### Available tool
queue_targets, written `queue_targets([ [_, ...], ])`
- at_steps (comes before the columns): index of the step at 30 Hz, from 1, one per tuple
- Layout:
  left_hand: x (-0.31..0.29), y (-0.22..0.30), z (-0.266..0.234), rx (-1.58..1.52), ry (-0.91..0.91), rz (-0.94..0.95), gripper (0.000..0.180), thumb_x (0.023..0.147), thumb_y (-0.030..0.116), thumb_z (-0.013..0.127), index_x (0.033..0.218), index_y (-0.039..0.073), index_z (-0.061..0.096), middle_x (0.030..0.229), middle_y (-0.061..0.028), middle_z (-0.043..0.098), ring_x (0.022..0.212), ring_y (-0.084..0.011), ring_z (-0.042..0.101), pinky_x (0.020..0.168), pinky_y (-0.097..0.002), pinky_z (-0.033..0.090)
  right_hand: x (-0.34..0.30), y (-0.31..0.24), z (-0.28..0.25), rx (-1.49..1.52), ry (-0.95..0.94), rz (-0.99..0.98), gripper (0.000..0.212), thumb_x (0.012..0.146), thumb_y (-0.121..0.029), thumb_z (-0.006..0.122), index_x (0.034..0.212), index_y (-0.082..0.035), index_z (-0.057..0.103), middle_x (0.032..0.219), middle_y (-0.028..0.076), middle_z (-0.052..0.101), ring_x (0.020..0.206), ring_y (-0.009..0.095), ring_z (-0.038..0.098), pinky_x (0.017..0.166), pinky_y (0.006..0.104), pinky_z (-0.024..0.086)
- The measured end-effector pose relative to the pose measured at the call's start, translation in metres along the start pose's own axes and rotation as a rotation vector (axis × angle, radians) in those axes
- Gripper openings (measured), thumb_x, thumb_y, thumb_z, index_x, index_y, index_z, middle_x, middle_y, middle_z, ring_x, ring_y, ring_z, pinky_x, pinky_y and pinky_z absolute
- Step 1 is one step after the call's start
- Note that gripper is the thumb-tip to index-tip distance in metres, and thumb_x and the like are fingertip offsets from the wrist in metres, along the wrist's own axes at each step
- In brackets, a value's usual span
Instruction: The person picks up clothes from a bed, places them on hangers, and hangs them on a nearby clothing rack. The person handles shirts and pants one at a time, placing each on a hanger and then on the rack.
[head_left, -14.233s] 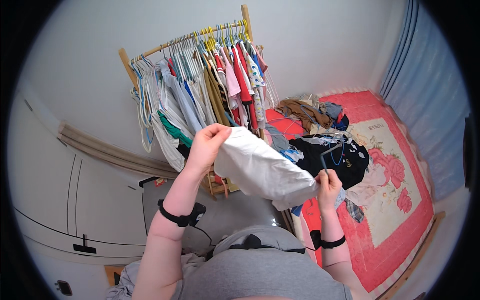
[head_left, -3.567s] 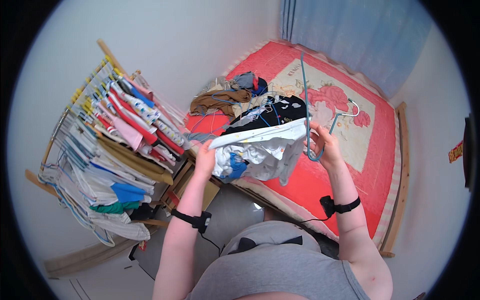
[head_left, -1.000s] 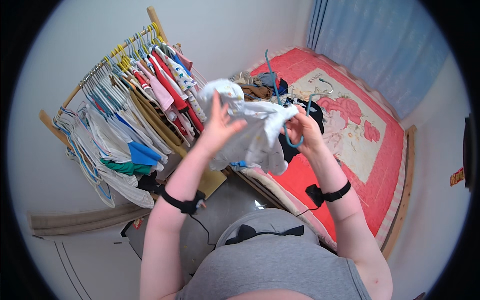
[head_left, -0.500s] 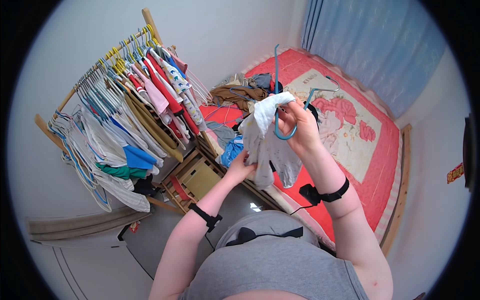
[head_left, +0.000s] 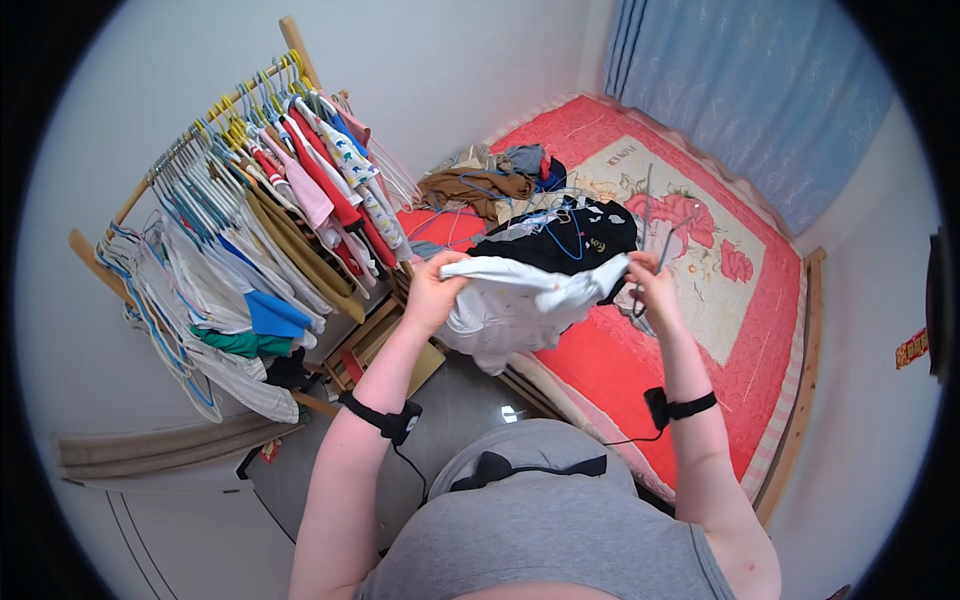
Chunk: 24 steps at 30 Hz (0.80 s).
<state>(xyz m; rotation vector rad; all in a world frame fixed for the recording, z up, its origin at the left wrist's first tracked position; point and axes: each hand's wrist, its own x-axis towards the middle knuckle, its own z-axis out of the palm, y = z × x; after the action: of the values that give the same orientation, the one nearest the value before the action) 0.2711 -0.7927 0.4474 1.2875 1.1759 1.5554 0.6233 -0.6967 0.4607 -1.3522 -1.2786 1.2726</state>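
My left hand (head_left: 433, 292) pinches one end of the band-like upper edge of a thin white garment (head_left: 510, 310). At the other end of that edge, my right hand (head_left: 655, 288) is closed on the cloth and on a blue-grey clothes hanger (head_left: 648, 205). The hanger is smeared by motion and its lower part is partly behind my fingers. Between my hands the garment hangs in loose folds over the near edge of the bed, so I cannot tell its exact kind. Just beyond it lies a black printed garment (head_left: 570, 240) with a blue hanger on it.
A wooden rack (head_left: 150, 185) at the left carries many hung clothes. A heap of brown and grey clothes (head_left: 475, 185) with loose hangers lies on the bed's far left. The bed has a red and cream floral cover (head_left: 710, 330). A wooden chair (head_left: 425, 370) stands below the rack.
My hands have moved apart, stretching the garment's edge between them. The left hand rose and went left; the right moved right and down, carrying the hanger. The black garment is now uncovered.
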Motion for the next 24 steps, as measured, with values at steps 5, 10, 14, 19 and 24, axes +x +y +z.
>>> queue_targets([
  [5,0.007,0.026,0.042,0.384,-0.223,0.269,0.017,0.073,-0.001,0.069,0.090,0.003,0.069,0.082,-0.0062,0.062,0.078,-0.0178,0.062,0.070,-0.0286,0.048,-0.048,-0.028,0.068,-0.072,-0.298,-0.044,0.050,0.080,-0.018,0.073,0.126,-0.008,0.056,0.080,-0.001,0.056,0.061,0.005,0.050,0.045,0.0201,0.036],
  [10,0.004,0.033,0.057,0.404,-0.218,0.206,0.017,0.072,0.003,0.072,0.088,0.002,0.067,0.083,-0.0068,0.061,0.079,-0.0184,0.062,0.071,-0.0298,0.048,-0.055,-0.023,0.121,-0.235,-0.537,-0.282,0.041,0.078,-0.023,0.074,0.111,-0.002,0.064,0.110,0.011,0.052,0.100,0.019,0.054,0.087,0.0303,0.044],
  [14,-0.013,0.021,0.032,0.193,-0.231,-0.024,0.032,0.077,0.006,0.074,0.104,0.001,0.058,0.096,-0.0047,0.061,0.093,-0.0132,0.060,0.082,-0.0284,0.047,-0.048,-0.021,0.128,-0.191,-0.475,-0.369,0.024,0.081,-0.015,0.066,0.101,-0.002,0.066,0.114,0.011,0.053,0.106,0.021,0.054,0.089,0.0314,0.044],
  [19,-0.055,-0.002,-0.004,0.297,-0.414,-0.213,0.068,0.077,0.024,0.077,0.132,0.001,0.045,0.117,-0.0114,0.061,0.110,-0.0179,0.058,0.094,-0.0320,0.045,-0.043,-0.029,0.122,0.146,-0.415,-0.247,0.019,0.083,-0.008,0.066,0.098,0.003,0.064,0.117,0.009,0.052,0.101,0.016,0.054,0.085,0.0285,0.043],
  [24,-0.082,-0.032,-0.041,0.964,-0.335,-0.286,0.082,0.073,0.039,0.076,0.139,0.008,0.038,0.110,-0.0181,0.065,0.096,-0.0320,0.066,0.079,-0.0397,0.052,-0.035,-0.045,0.098,0.142,-0.346,-0.311,0.011,0.082,-0.005,0.065,0.092,-0.001,0.065,0.125,0.006,0.048,0.082,0.007,0.052,0.073,0.0242,0.042],
])
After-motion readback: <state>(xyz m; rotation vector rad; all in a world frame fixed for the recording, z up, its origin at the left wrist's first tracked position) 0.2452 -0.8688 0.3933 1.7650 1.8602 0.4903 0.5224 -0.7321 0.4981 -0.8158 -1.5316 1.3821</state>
